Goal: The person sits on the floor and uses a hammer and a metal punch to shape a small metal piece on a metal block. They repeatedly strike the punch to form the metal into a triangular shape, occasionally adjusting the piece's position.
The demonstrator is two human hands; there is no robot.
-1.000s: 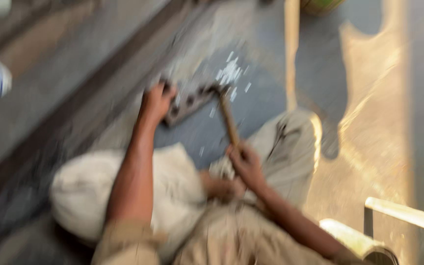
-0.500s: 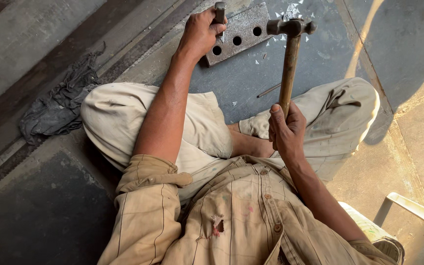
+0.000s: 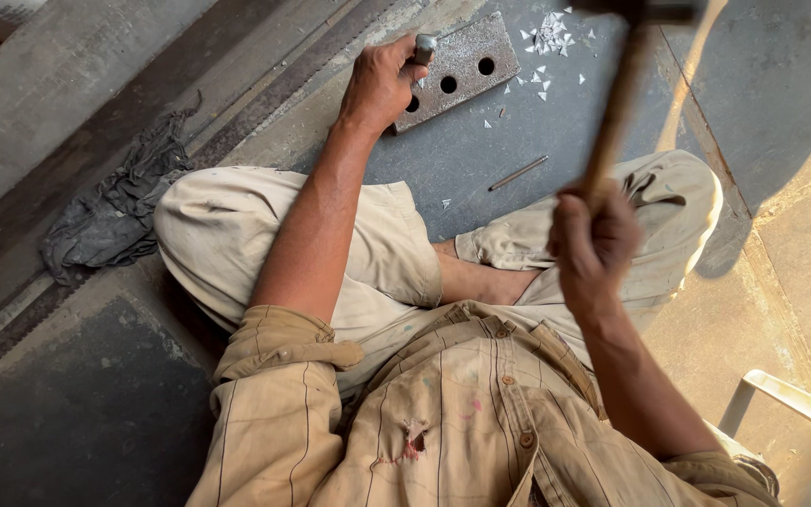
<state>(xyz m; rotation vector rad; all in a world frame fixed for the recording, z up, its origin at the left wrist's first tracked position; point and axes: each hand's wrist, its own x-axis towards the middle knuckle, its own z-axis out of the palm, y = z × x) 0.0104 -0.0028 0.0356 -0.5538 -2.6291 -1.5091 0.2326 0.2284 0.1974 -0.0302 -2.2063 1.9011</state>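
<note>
I sit cross-legged on a grey floor. My left hand (image 3: 382,86) grips a short metal punch (image 3: 423,47) held upright on a thick metal plate (image 3: 466,64) with several round holes. My right hand (image 3: 595,242) is closed around the wooden handle of a hammer (image 3: 618,101), raised and blurred, its head near the top edge above and to the right of the plate. Small white metal chips (image 3: 546,38) lie scattered just right of the plate.
A thin metal rod (image 3: 518,173) lies on the floor by my right knee. A crumpled dark rag (image 3: 114,211) sits to the left beside a raised concrete step. A white frame piece (image 3: 795,399) stands at the lower right.
The hammer has risen off the plate and swung up to the right, now blurred. My left hand stays on the punch at the plate.
</note>
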